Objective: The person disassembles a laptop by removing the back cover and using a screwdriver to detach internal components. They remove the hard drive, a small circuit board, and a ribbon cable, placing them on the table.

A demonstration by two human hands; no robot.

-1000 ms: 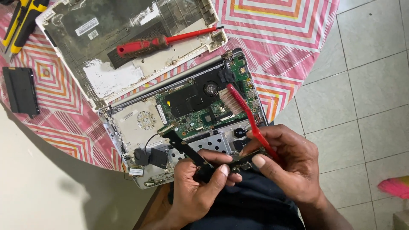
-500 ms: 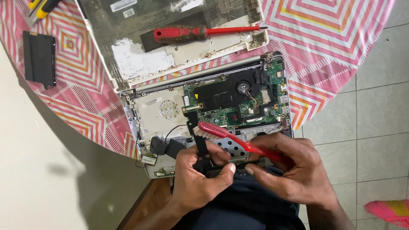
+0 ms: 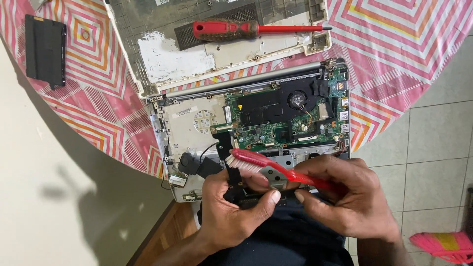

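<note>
An opened white laptop base [image 3: 177, 123] lies on the table, its green motherboard [image 3: 276, 130] and black fan [image 3: 295, 101] exposed. My left hand [image 3: 236, 207] grips a narrow black part [image 3: 227, 162] at the laptop's near edge. My right hand [image 3: 350, 197] holds a red toothbrush [image 3: 276, 167], whose white bristles rest against that black part. The removed white bottom cover [image 3: 217, 54] lies beyond the laptop with a red-handled screwdriver [image 3: 236, 29] on it.
A round table with a pink, orange and white patterned cloth [image 3: 409, 44] carries everything. A black rectangular pad [image 3: 45, 49] lies at the far left. Grey floor tiles [image 3: 433, 162] are at the right, with a pink object [image 3: 443, 245] at the lower right.
The toothbrush has swung from pointing up over the motherboard to lying sideways, head now against the black part. The camera has moved closer and shifted the laptop rightward in view.
</note>
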